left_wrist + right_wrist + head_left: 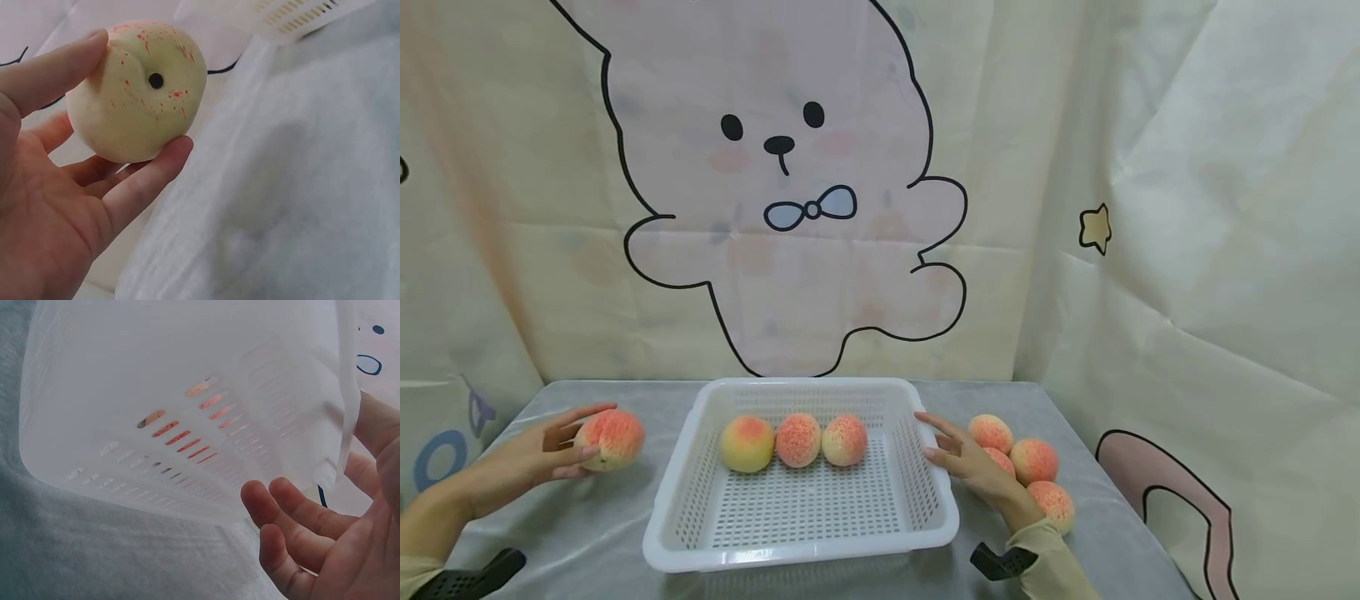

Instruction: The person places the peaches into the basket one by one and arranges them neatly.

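Note:
My left hand (538, 450) holds a peach (613, 440) left of a white plastic basket (805, 552). The left wrist view shows thumb and fingers round the pale underside of this peach (137, 103), which has a dark round spot. At the basket's right side, my right hand (976, 471) grips the rim. In the right wrist view the thumb goes over the rim (350, 419), and curled fingers (300, 519) lie by the outer wall. Three peaches stand in a row inside the basket: a yellower one (747, 444), a speckled one (798, 440) and another speckled one (845, 440).
Several more peaches (1034, 461) sit grouped on the grey-covered table (940, 575), right of the basket and partly behind my right forearm. A curtain with a cartoon bear (797, 292) hangs along the table's far edge.

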Demonstrator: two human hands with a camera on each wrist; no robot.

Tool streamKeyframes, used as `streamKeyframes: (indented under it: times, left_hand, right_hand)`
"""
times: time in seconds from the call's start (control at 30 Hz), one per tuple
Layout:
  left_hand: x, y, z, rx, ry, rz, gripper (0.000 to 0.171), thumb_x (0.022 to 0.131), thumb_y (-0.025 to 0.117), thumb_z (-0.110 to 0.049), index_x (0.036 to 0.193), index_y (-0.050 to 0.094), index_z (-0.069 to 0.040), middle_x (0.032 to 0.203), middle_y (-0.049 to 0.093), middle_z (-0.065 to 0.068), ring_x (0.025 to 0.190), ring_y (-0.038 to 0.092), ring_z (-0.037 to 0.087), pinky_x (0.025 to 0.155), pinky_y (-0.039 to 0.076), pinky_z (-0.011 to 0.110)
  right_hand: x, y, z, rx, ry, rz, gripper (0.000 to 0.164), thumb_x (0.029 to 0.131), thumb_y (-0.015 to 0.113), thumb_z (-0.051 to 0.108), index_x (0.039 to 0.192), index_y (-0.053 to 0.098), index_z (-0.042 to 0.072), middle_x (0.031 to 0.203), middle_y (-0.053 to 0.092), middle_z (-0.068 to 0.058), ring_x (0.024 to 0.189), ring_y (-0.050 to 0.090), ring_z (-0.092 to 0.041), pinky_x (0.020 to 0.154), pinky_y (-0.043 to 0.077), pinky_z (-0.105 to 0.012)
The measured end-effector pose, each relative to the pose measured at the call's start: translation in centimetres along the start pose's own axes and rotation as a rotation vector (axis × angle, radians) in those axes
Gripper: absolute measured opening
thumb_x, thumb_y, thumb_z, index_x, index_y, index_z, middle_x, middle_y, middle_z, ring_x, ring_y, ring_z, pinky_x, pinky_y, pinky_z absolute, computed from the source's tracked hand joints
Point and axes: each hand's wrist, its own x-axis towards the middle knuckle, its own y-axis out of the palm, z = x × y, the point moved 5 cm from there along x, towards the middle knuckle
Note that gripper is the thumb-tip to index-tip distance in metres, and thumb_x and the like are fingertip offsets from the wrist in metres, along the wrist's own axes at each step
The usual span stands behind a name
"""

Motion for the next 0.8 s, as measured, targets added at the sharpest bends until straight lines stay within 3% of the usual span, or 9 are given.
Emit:
streamKeyframes:
  times: [0.3,0.6,0.8]
  left_hand:
    - [0.2,0.0,-2.1,-0.016,0.033,0.019,0.061,0.105,0.050,-0.025,0.157,0.022,-0.041,0.127,0.050,-0.027,0.113,0.062,-0.001,0.091,0.057,0.031]
    - [-0.2,0.5,-4.0,0.019,0.114,0.019,0.063,0.105,0.049,-0.018,0.160,0.021,-0.034,0.128,0.055,-0.030,0.112,0.064,0.002,0.088,0.057,0.032]
    - [-0.1,0.9,-5.0,0.035,0.141,0.008,0.062,0.105,0.049,-0.017,0.160,0.023,-0.026,0.130,0.057,-0.028,0.114,0.063,0.001,0.087,0.058,0.032]
  right_hand:
    - [-0.1,-0.1,-0.3,-0.002,0.016,-0.016,0.061,0.105,0.056,0.026,0.160,0.029,0.028,0.160,0.038,-0.017,0.136,0.051,-0.029,0.102,0.052,-0.042]
    - [-0.1,-0.1,-0.4,0.026,0.023,0.001,0.061,0.105,0.055,0.025,0.160,0.027,0.030,0.159,0.039,-0.018,0.126,0.058,-0.023,0.097,0.055,-0.038]
    - [0.1,0.0,-0.2,0.048,-0.005,0.034,0.063,0.106,0.054,0.024,0.161,0.024,0.024,0.159,0.037,-0.023,0.124,0.059,-0.023,0.095,0.056,-0.038]
